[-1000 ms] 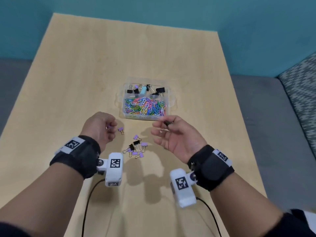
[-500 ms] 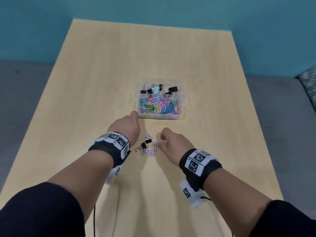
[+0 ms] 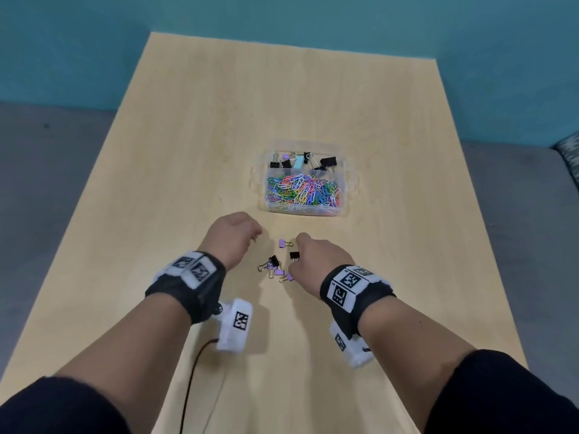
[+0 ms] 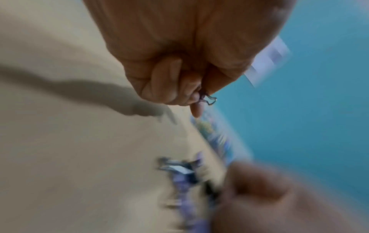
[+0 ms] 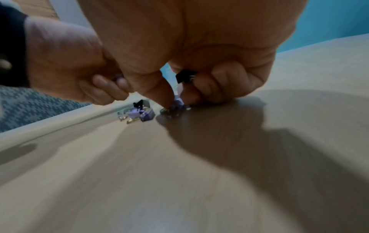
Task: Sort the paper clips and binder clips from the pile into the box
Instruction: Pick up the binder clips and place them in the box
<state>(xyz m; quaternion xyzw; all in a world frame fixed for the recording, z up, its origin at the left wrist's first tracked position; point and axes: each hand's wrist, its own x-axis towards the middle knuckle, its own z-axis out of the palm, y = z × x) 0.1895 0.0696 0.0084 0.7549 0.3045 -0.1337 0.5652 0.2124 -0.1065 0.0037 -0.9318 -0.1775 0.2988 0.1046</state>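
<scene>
A clear box (image 3: 346, 195) sits mid-table, with coloured paper clips (image 3: 303, 192) in its near compartment and binder clips (image 3: 300, 162) in the far ones. A small pile of purple and black binder clips (image 3: 275, 268) lies between my hands. My left hand (image 3: 235, 236) hovers left of the pile with its fingers (image 4: 165, 85) curled round a binder clip (image 4: 208, 98) whose wire handle sticks out. My right hand (image 3: 313, 255) is down at the pile. It holds a black binder clip (image 5: 184, 76) in its curled fingers, and its thumb and forefinger touch a purple clip (image 5: 177, 104) on the table.
The light wooden table (image 3: 188, 151) stretches far beyond the box. A black cable (image 3: 194, 371) runs from the left wrist camera toward the near edge. Grey floor lies to both sides, with a patterned cushion (image 3: 571, 155) at the far right.
Both hands have turned palm down. The right hand has dropped onto the pile, still with the black clip. The left hand has drawn back a little from the box's near corner.
</scene>
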